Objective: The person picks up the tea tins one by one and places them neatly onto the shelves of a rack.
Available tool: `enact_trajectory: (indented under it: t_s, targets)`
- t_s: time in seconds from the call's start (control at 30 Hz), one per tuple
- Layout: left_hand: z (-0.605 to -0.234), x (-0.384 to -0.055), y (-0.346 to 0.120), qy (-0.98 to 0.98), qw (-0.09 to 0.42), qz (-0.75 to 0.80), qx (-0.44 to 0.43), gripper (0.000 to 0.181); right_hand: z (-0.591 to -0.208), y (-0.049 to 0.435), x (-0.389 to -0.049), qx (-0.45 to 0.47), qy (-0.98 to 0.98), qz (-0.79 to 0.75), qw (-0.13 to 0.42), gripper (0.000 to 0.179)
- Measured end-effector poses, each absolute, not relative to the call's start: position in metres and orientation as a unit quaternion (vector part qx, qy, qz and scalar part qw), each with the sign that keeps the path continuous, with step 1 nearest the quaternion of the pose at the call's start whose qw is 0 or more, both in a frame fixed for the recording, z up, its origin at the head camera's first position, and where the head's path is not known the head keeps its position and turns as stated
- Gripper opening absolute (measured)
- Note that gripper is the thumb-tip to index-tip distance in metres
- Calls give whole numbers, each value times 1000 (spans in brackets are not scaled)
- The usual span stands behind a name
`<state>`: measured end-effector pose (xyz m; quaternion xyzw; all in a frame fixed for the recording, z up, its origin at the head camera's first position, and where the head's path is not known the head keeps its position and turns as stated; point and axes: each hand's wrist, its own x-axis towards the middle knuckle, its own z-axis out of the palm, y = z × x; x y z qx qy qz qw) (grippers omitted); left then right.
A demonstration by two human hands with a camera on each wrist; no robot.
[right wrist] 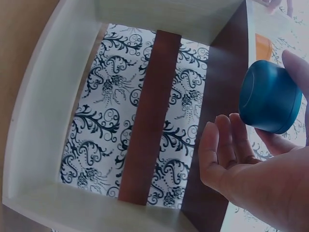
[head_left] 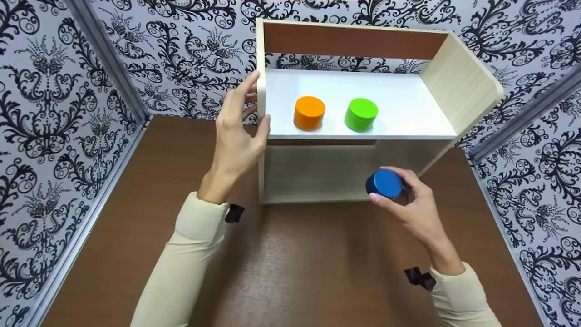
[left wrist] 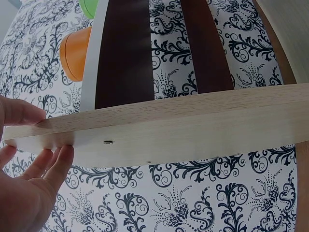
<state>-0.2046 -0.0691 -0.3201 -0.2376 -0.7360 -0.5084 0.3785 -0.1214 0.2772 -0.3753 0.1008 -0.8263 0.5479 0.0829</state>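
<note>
My right hand [head_left: 420, 209] holds a blue lidded jar [head_left: 387, 183] between thumb and fingers, in front of the lower part of a small wooden shelf unit [head_left: 465, 81]. In the right wrist view the jar [right wrist: 270, 96] is tilted, and several fingers [right wrist: 227, 145] stand apart from it. My left hand [head_left: 238, 134] grips the unit's left side panel [head_left: 261, 59]; the left wrist view shows the thumb on one face and the other fingers on the opposite face. On the white upper shelf [head_left: 408, 106] an orange jar [head_left: 309, 113] and a green jar [head_left: 361, 114] stand upright, side by side.
The unit stands on a brown tabletop [head_left: 290, 272] against patterned walls [head_left: 190, 50]. Below the white shelf is a lower compartment [head_left: 313, 172] with a pale floor. A reddish-brown back rail [head_left: 349, 41] spans the top.
</note>
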Motion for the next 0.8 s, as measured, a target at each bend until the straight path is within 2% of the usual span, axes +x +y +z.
enact_trajectory:
  t_s: [0.8]
  targets:
    - [-321,-205,-69,-736,377,-511,-236,66,-337,282,-134,103,-826,539,132,53]
